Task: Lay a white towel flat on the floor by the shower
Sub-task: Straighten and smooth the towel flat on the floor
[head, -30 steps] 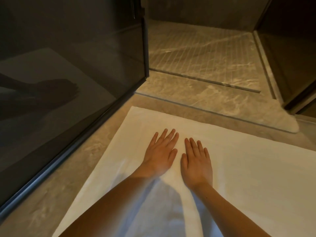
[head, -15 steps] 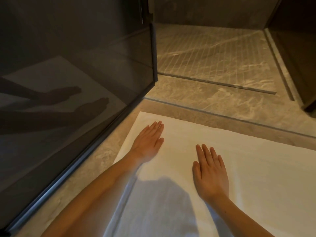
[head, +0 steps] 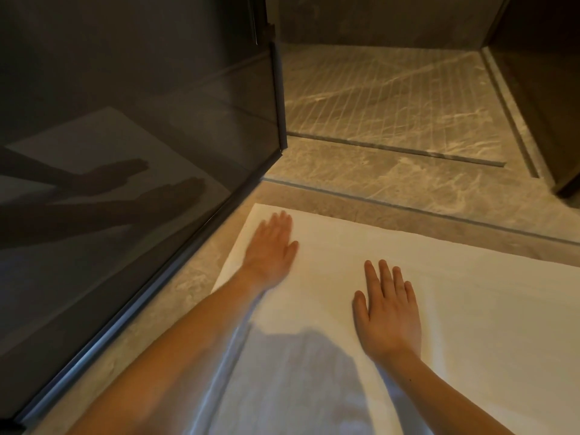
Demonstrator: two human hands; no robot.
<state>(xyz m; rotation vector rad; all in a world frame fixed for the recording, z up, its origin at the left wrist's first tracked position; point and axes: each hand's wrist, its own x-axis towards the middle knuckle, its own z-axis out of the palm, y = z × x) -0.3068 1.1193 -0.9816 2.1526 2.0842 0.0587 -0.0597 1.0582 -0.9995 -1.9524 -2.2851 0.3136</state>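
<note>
Already the white towel (head: pixel 455 309) lies spread on the floor (head: pixel 175 296) by the glass shower door (head: pixel 141 120), long axis running right. Both palms press it, fingers straight: left hand (head: pixel 270 249) at its far-left corner (blurred), right hand (head: pixel 389 312) nearer the rightward stretch.

A bathroom, at the shower entrance; a dark tinted glass shower door (head: pixel 141 146) stands left; a grooved beige marble shower floor (head: pixel 392 98) lies far; a veined beige stone floor (head: pixel 175 293) spreads nearer.
</note>
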